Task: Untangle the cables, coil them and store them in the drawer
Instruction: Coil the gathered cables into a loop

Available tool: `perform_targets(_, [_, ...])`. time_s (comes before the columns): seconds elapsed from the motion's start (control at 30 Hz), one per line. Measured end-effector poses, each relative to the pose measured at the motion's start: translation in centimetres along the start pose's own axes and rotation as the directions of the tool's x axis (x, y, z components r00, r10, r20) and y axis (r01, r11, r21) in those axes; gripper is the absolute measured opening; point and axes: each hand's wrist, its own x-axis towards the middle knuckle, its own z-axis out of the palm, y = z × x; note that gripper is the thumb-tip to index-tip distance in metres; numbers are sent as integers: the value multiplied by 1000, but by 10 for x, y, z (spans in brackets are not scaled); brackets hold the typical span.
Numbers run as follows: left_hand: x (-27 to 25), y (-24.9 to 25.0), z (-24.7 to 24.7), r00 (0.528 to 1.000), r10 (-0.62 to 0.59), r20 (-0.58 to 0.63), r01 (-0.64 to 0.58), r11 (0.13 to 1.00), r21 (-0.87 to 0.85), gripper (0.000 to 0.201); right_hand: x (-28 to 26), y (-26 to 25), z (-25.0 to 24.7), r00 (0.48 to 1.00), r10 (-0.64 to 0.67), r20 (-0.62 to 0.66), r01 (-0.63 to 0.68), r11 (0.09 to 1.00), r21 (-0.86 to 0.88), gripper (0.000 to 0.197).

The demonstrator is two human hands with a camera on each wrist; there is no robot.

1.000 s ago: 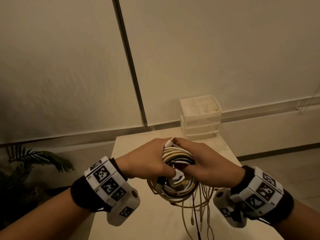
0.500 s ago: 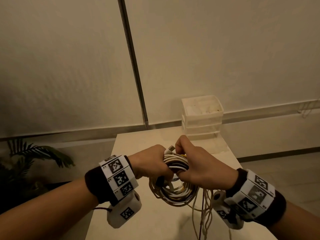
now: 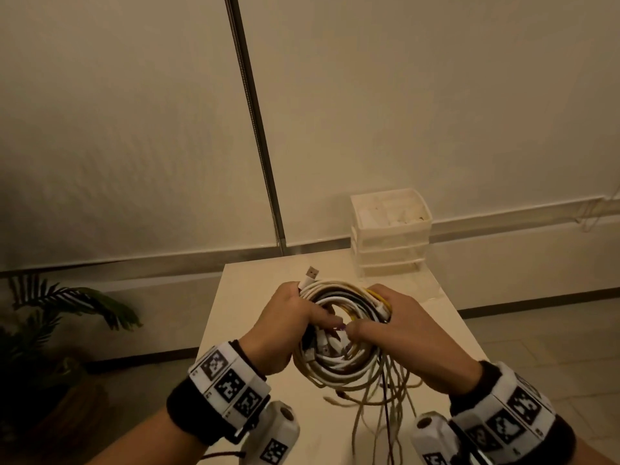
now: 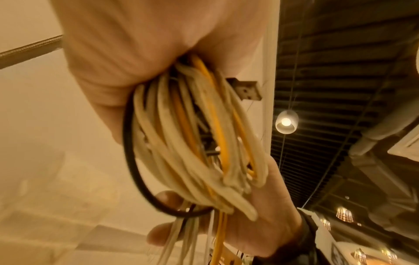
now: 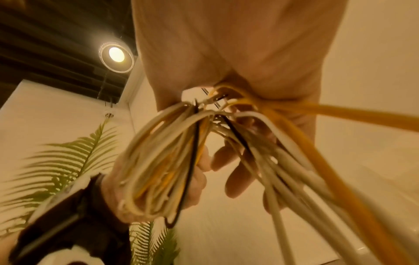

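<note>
A thick coil of white, yellow and black cables (image 3: 342,333) (image 4: 192,143) (image 5: 163,161) hangs between both hands above the white table (image 3: 255,330). My left hand (image 3: 288,325) grips the coil's left side, fingers curled through its middle. My right hand (image 3: 396,325) grips the right side. A USB plug (image 3: 312,273) (image 4: 246,90) sticks up from the top of the coil. Loose cable ends (image 3: 385,407) dangle below the coil toward the table. The small white drawer unit (image 3: 391,233) stands at the table's far right corner, drawers closed.
A dark pole (image 3: 255,122) runs up the wall behind the table. A potted palm (image 3: 50,330) stands on the floor to the left. Floor lies beyond the table's right edge.
The hands have drawn apart to opposite sides of the coil, so its ring now shows between them. The USB plug now stands clear above the coil.
</note>
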Motion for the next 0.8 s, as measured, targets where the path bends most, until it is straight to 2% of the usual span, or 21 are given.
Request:
perform_targets(0.07, [-2, -5, 4, 997, 39, -59, -47, 988, -145, 20, -2, 0, -1, 1000, -4, -19, 5, 999, 52, 25])
perform_targets(0.2, [-3, -11, 16, 974, 59, -218, -135, 926, -352, 19, -7, 1, 3, 986, -36, -162, 64, 983, 173, 20])
perform_targets(0.3, [3, -16, 26, 933, -5, -361, -171, 873, -457, 11, -11, 4, 19, 986, 21, -167, 32, 949, 313, 11])
perform_targets(0.37, [7, -22, 32, 906, -43, -420, -188, 850, -493, 9, -13, 9, 30, 981, 70, -183, 4, 928, 373, 12])
perform_targets(0.43, [6, -27, 38, 892, -59, -448, -207, 827, -523, 18, -14, 11, 37, 971, 67, -231, 28, 922, 385, 17])
perform_targets(0.53, [2, -31, 46, 882, -62, -468, -231, 807, -544, 18, -14, 15, 43, 950, -10, -313, 108, 948, 299, 46])
perform_targets(0.57, [1, -32, 49, 879, -72, -471, -226, 807, -545, 18, -13, 18, 44, 940, -13, -340, 106, 960, 257, 48])
perform_targets(0.67, [1, -41, 51, 889, -91, -448, -189, 820, -541, 16, -7, 24, 42, 934, -7, -356, 86, 975, 206, 32])
perform_targets(0.8, [-7, -48, 39, 913, 32, -406, -211, 889, -406, 34, -5, 21, 33, 973, -28, -230, 83, 969, 235, 23])
